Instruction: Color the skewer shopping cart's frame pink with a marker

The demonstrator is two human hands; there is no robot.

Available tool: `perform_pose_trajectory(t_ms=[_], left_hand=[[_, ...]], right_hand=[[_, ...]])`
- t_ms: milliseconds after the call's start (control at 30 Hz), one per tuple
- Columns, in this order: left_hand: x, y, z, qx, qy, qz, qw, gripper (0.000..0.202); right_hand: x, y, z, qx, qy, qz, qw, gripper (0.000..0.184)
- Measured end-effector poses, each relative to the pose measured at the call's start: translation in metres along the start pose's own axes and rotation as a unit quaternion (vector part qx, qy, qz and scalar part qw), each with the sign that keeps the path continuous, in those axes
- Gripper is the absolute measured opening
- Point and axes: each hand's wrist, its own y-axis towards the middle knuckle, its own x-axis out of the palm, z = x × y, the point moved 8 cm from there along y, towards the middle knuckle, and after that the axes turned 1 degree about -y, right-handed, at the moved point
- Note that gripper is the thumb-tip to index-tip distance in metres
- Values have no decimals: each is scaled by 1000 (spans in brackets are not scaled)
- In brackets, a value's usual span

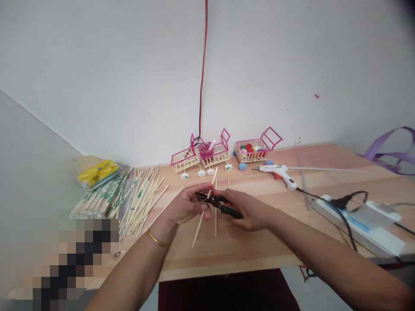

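Note:
My left hand is closed around a thin bamboo stick that slants down toward the table's front edge. My right hand grips black-handled cutting pliers, whose jaws meet the stick near my left fingers. A gold bangle sits on my left wrist. A second loose stick lies upright in the picture just below the pliers on the wooden table.
A heap of bamboo sticks and wrapped chopsticks lies at the left with a yellow packet. Three small pink-and-stick carts stand by the wall. A white glue gun, a power strip and purple ribbon are at the right.

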Motion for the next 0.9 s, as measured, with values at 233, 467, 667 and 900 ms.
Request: perform_pose_trajectory(t_ms=[233,467,667,900], left_hand=[[-1,3,0,9,4,1,1000,49],[-3,1,-2,0,17,0,1000,53],[-1,1,-2,-10,25,1,1000,52],[4,-1,-2,-34,59,-45,997,53]], right_hand=[[2,0,4,8,-7,-6,1000,74],[3,1,5,0,-6,-9,1000,73],[4,-1,6,-11,32,-13,999,72],[3,-4,2,-24,66,-49,996,75]])
